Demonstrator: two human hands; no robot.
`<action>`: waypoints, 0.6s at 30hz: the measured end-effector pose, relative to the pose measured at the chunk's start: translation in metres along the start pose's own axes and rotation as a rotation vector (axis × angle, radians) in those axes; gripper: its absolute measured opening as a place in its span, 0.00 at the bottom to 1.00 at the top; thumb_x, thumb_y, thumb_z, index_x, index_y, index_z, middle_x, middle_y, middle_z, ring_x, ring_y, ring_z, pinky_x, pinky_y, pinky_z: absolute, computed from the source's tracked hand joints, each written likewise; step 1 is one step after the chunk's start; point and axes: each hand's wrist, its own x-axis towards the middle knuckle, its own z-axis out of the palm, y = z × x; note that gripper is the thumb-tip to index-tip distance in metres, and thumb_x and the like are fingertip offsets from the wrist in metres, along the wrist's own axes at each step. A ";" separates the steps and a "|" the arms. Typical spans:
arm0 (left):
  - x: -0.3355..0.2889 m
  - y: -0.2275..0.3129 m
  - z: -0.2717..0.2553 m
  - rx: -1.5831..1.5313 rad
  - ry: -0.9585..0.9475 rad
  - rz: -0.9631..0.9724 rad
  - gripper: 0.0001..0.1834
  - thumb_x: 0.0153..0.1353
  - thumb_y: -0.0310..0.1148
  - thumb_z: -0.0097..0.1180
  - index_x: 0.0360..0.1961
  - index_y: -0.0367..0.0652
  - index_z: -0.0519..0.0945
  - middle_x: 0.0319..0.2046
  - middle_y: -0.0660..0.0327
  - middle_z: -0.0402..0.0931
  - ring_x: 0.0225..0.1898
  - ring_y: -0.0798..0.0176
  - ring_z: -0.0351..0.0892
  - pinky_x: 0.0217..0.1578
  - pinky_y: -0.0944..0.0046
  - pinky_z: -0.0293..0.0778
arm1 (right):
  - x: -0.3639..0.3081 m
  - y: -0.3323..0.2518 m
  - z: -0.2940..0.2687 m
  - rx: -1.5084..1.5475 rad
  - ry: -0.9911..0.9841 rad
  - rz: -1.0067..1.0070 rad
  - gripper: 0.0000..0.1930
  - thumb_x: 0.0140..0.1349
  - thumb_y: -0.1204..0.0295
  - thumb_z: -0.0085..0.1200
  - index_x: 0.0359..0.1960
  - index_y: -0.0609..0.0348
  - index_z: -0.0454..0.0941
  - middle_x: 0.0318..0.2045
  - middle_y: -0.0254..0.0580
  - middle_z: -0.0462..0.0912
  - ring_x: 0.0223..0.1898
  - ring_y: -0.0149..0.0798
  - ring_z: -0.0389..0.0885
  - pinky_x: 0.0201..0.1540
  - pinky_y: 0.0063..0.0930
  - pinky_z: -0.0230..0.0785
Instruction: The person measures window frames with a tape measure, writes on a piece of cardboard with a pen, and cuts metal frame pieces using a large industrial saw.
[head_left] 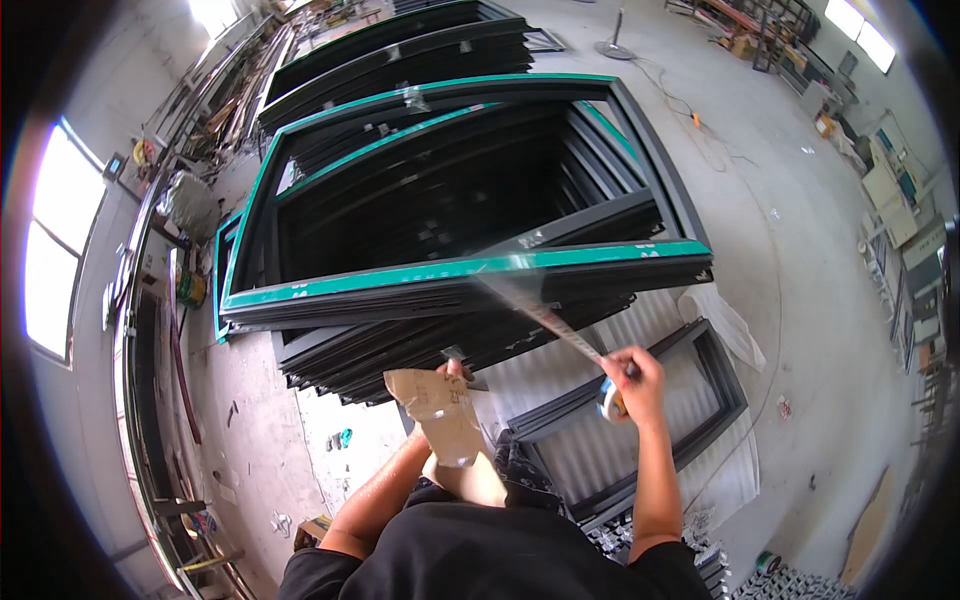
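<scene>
My right hand [640, 382] is closed around a roll of clear tape [609, 402]. From it a strip of tape [572, 336] stretches up and left to the near bar of the top frame [420, 270], where its end lies against the green-covered edge. My left hand [456, 371] grips a creased sheet of brown paper or card [445, 415], which hides most of its fingers. A small dark flat piece sticks out beside those fingers; I cannot make out what it is. The top frame is a large black rectangle with green film, lying on a stack of similar black frames [400, 345].
Close on the right, a smaller grey frame [715, 375] lies on white foam sheeting [735, 330]. More stacked frames [400, 60] stand at the back. Along the left wall runs a rack of long profiles [150, 330]. A cable [775, 270] crosses the floor at right.
</scene>
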 end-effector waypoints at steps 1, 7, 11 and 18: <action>-0.008 -0.001 -0.012 -0.119 -0.085 -0.043 0.22 0.65 0.48 0.39 0.29 0.42 0.74 0.19 0.66 0.65 0.24 0.70 0.63 0.29 0.68 0.64 | -0.012 -0.002 0.001 0.104 -0.033 0.096 0.11 0.52 0.67 0.61 0.25 0.60 0.74 0.17 0.28 0.71 0.20 0.22 0.68 0.25 0.16 0.60; -0.006 -0.054 -0.064 0.038 -0.135 0.267 0.17 0.55 0.39 0.52 0.42 0.39 0.73 0.35 0.61 0.70 0.37 0.67 0.70 0.36 0.66 0.68 | -0.047 -0.022 0.026 0.290 0.056 0.276 0.10 0.55 0.65 0.59 0.27 0.59 0.74 0.18 0.30 0.71 0.21 0.23 0.69 0.26 0.16 0.60; 0.000 -0.041 -0.141 -0.357 -0.482 0.046 0.15 0.50 0.32 0.54 0.40 0.37 0.75 0.36 0.60 0.74 0.37 0.68 0.72 0.39 0.71 0.68 | -0.044 -0.059 0.057 0.395 0.087 0.213 0.13 0.58 0.61 0.55 0.30 0.60 0.74 0.18 0.32 0.72 0.19 0.25 0.69 0.24 0.16 0.60; 0.019 0.017 -0.208 -0.621 -0.012 -0.070 0.21 0.57 0.43 0.56 0.43 0.35 0.74 0.36 0.62 0.76 0.37 0.72 0.74 0.39 0.72 0.69 | -0.027 -0.142 0.109 0.855 -0.065 0.190 0.35 0.60 0.40 0.31 0.45 0.64 0.70 0.11 0.39 0.68 0.10 0.31 0.66 0.13 0.22 0.60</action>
